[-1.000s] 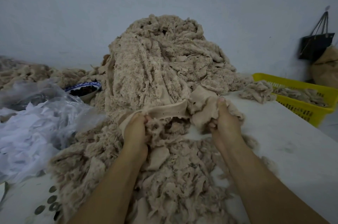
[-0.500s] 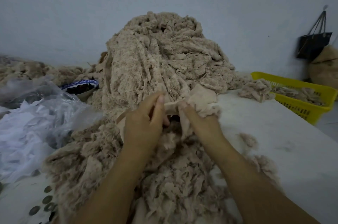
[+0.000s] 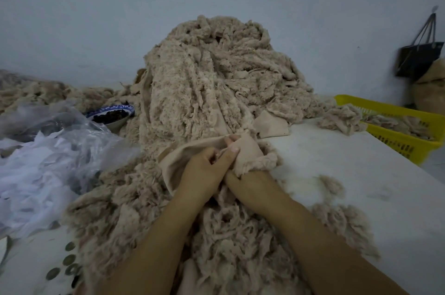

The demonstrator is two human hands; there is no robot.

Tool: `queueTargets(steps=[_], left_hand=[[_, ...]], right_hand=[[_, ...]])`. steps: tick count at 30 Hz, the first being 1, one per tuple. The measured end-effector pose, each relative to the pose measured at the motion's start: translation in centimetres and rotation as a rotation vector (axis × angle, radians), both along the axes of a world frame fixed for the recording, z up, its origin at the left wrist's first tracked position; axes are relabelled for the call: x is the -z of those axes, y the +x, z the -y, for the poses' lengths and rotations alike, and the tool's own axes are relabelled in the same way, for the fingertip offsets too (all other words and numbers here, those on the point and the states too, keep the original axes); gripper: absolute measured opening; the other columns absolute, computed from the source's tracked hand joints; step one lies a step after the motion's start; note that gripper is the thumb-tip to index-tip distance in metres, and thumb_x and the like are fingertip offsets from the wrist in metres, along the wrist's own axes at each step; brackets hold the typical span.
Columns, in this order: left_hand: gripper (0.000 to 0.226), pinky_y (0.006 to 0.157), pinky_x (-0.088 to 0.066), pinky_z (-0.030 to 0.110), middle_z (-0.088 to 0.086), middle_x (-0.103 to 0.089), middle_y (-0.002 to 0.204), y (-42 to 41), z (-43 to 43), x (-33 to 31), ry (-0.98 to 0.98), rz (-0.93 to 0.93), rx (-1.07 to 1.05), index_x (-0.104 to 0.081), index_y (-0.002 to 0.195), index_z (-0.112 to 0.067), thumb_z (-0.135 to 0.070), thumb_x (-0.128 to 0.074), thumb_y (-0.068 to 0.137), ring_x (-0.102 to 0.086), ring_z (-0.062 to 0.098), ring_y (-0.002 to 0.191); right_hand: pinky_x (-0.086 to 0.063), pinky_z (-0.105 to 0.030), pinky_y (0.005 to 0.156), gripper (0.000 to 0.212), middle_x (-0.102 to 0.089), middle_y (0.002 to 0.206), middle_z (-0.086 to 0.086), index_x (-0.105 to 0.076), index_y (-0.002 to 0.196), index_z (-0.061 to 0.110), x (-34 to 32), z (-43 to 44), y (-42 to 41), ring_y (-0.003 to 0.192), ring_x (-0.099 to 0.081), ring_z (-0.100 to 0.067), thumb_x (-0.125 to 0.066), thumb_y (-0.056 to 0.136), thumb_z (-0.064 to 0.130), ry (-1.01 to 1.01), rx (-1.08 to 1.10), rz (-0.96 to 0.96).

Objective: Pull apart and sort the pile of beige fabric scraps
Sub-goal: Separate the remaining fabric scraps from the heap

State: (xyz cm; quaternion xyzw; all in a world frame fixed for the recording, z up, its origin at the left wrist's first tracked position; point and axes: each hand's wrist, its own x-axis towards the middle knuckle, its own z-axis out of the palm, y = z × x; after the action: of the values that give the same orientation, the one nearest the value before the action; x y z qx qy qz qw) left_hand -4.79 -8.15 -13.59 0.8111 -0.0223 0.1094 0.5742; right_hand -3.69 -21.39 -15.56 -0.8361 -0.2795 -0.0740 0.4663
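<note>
head view: your left hand (image 3: 204,172) and right hand (image 3: 250,188), earlier apart, now meet, both pinching smooth scrap (image 3: 248,150); piece bunched, pile (image 3: 212,82) barely dented.

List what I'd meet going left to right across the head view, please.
Crumpled white plastic sheeting → blue-rimmed ceramic bowl → tall pile of beige fabric scraps → yellow plastic basket.

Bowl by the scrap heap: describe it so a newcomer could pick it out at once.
Find the tall beige scrap pile against the wall and look to the foot of its left side. There, just behind the crumpled clear plastic, sits a small bowl. Its blue-patterned rim and dark contents set it apart from the soft beige and white material around it.
</note>
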Motion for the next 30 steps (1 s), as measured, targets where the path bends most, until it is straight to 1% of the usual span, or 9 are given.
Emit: queueTargets(steps=[2, 5, 8, 11, 14, 19, 21, 26, 30], left_hand=[[0.052, 0.059, -0.046, 0.034, 0.011, -0.054, 0.063, 0.0, -0.2, 0.1, -0.11, -0.008, 0.079, -0.053, 0.068, -0.008, -0.055, -0.068, 0.086, -0.051, 0.019, 0.059], [0.053, 0.073, -0.051, 0.043, 0.014, -0.059, 0.077, -0.2, -0.4, -0.2, -0.249, 0.09, 0.126, -0.061, 0.079, -0.006, -0.058, -0.069, 0.081, -0.055, 0.023, 0.074], [0.049, 0.06, -0.044, 0.03, 0.004, -0.06, 0.07, -0.3, -0.6, -0.1, -0.177, 0.159, 0.13, -0.067, 0.082, -0.014, -0.063, -0.065, 0.084, -0.053, 0.015, 0.064], [0.043, 0.045, -0.034, 0.018, -0.008, -0.049, 0.051, -0.4, -1.0, 0.4, -0.102, 0.144, 0.136, -0.062, 0.069, -0.016, -0.055, -0.065, 0.088, -0.041, 0.006, 0.045], [0.035, 0.049, -0.039, 0.016, -0.015, -0.056, 0.057, -0.1, -1.0, 0.8, 0.002, 0.024, 0.126, -0.063, 0.069, -0.023, -0.055, -0.057, 0.084, -0.05, 0.005, 0.052], [0.06, 0.099, -0.047, 0.031, -0.024, -0.072, 0.109, 0.0, -0.6, 0.6, -0.223, -0.171, 0.27, -0.072, 0.1, -0.055, -0.096, -0.056, 0.058, -0.066, 0.002, 0.108], [0.067, 0.097, -0.05, 0.035, -0.009, -0.076, 0.11, 0.1, -0.3, 0.6, -0.278, -0.131, 0.255, -0.074, 0.106, -0.042, -0.09, -0.064, 0.06, -0.07, 0.01, 0.106], [0.019, 0.069, -0.057, 0.021, 0.004, -0.078, 0.094, -0.3, 0.1, 0.5, -0.446, -0.057, 0.2, -0.078, 0.093, -0.032, -0.048, -0.071, 0.084, -0.075, 0.017, 0.089], [0.019, 0.067, -0.056, 0.02, -0.004, -0.077, 0.086, -0.9, 0.8, 0.6, -0.241, -0.048, 0.248, -0.074, 0.084, -0.032, -0.033, -0.061, 0.098, -0.074, 0.01, 0.081]], right_hand=[[-0.047, -0.033, 0.101, 0.022, -0.057, 0.111, 0.019, -0.054, 0.109, 0.047, 0.1, -0.1, 0.0, 0.108, -0.053, -0.006, -0.048, 0.088, 0.043, 0.112, -0.015, -0.163], [-0.056, -0.038, 0.084, 0.035, -0.073, 0.1, 0.009, -0.072, 0.099, 0.034, -0.5, 0.5, 0.4, 0.099, -0.066, -0.019, -0.053, 0.073, 0.048, 0.497, 0.062, -0.459], [-0.06, -0.032, 0.068, 0.032, -0.076, 0.099, -0.013, -0.078, 0.094, 0.009, -1.7, 1.4, 0.9, 0.089, -0.074, -0.023, -0.061, 0.084, 0.035, 1.078, 0.038, -0.703], [-0.058, -0.028, 0.059, 0.022, -0.077, 0.093, -0.01, -0.07, 0.101, 0.006, -2.3, 2.5, 1.3, 0.079, -0.075, -0.018, -0.057, 0.096, 0.022, 1.3, 0.124, -0.748], [-0.059, -0.029, 0.064, 0.021, -0.076, 0.096, -0.009, -0.07, 0.1, 0.008, -2.1, 2.9, 1.6, 0.081, -0.074, -0.017, -0.054, 0.098, 0.021, 1.298, 0.123, -0.736], [-0.057, -0.025, 0.064, 0.021, -0.074, 0.096, -0.009, -0.074, 0.096, 0.019, -1.9, 1.8, 0.9, 0.081, -0.071, -0.014, -0.053, 0.098, 0.02, 0.919, 0.092, -0.559], [-0.057, -0.028, 0.076, 0.02, -0.074, 0.096, -0.011, -0.076, 0.094, 0.023, -1.4, 1.2, 0.4, 0.089, -0.07, -0.014, -0.056, 0.099, 0.025, 0.749, 0.095, -0.504], [-0.055, -0.032, 0.09, 0.021, -0.076, 0.104, -0.007, -0.076, 0.107, 0.022, -1.3, 0.3, -0.2, 0.102, -0.071, -0.019, -0.056, 0.101, 0.027, 0.733, 0.028, -0.563], [-0.056, -0.02, 0.065, 0.033, -0.078, 0.092, -0.005, -0.076, 0.106, 0.017, -1.5, -0.3, -0.4, 0.085, -0.074, -0.012, -0.055, 0.098, 0.042, 0.801, -0.001, -0.757]])
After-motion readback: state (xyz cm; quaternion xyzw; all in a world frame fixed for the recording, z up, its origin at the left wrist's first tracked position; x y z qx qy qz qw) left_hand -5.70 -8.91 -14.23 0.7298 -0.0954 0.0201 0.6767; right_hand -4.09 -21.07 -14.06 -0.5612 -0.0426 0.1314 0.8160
